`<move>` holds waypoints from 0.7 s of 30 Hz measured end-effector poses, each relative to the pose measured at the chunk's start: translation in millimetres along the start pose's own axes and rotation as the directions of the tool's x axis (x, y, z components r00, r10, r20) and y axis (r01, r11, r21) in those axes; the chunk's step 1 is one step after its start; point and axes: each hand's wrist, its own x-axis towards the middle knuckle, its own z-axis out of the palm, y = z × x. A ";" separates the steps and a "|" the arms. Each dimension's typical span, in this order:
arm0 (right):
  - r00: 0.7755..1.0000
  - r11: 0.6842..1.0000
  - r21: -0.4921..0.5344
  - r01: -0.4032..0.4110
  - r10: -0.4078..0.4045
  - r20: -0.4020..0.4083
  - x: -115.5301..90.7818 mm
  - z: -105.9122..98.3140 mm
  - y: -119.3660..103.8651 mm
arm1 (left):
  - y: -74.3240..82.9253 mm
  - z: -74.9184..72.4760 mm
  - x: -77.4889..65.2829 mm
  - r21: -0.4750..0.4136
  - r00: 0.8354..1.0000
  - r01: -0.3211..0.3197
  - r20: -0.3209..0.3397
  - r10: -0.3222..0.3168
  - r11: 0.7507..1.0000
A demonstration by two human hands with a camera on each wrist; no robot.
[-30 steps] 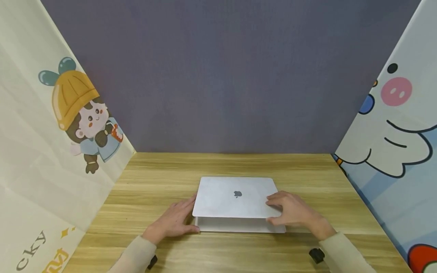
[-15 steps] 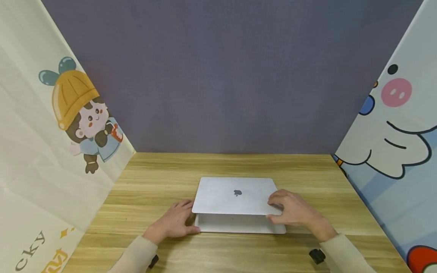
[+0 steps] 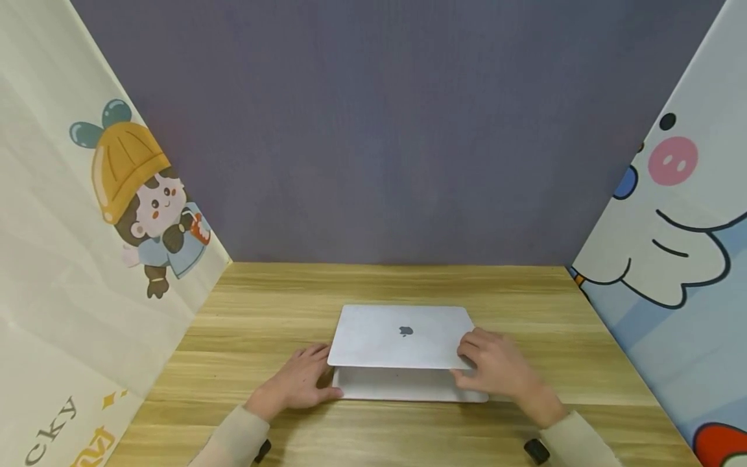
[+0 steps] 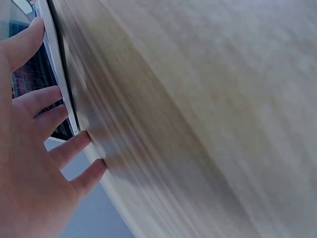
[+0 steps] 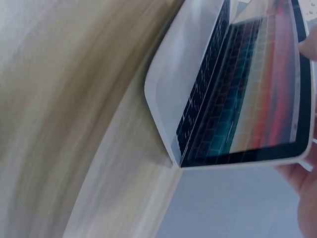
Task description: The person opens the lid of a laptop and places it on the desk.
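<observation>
1. Left hand [image 3: 300, 379], bare: fingers spread against the left edge of a silver, round-cornered, metal-looking laptop [image 3: 403, 347], thumb at its near-left corner; judged to be steadying the base [image 3: 391, 385].
2. Laptop: on the pale wood-grain table [image 3: 233, 337], between its left and right edges, well apart from the far edge; lid [image 3: 373, 327] partly raised.
3. Right hand [image 3: 496, 364], bare: pinches the lid's right side, thumb beneath, fingers above; presumably supporting its angle.

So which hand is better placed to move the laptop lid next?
Probably the right hand: it pinches the lid near one corner, while the left hand only touches the base.
</observation>
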 end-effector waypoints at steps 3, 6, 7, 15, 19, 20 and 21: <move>0.999 1.000 -0.022 0.006 -0.007 -0.044 1.8 3.4 -5.2 | -0.1 0.1 -0.4 0.002 1.000 0.002 -0.002 -0.002 1.000; 0.998 0.998 -0.055 -0.012 0.009 -0.058 3.4 3.9 -10.1 | -0.6 0.7 -0.3 0.002 1.000 0.008 0.000 -0.008 1.000; 0.998 0.998 -0.067 -0.018 0.014 -0.062 3.4 3.8 -11.2 | -0.7 1.1 -0.3 0.004 1.000 0.008 0.001 -0.008 1.000; 0.986 0.993 -0.108 -0.055 0.037 -0.165 7.6 3.1 -14.3 | -0.8 2.7 0.2 0.032 1.000 -0.006 -0.019 0.007 0.999; 0.970 0.992 -0.115 -0.057 0.028 -0.240 13.2 2.4 -11.7 | -0.5 2.4 1.3 0.038 1.000 -0.017 -0.017 0.018 0.999; 0.968 0.991 -0.120 -0.060 0.028 -0.249 14.3 2.0 -10.7 | -0.7 2.3 1.9 0.040 1.000 -0.023 -0.016 0.024 0.999; 0.968 0.991 -0.117 -0.065 0.034 -0.250 15.2 1.6 -9.7 | -0.6 2.1 2.4 0.047 1.000 -0.025 -0.012 0.026 0.999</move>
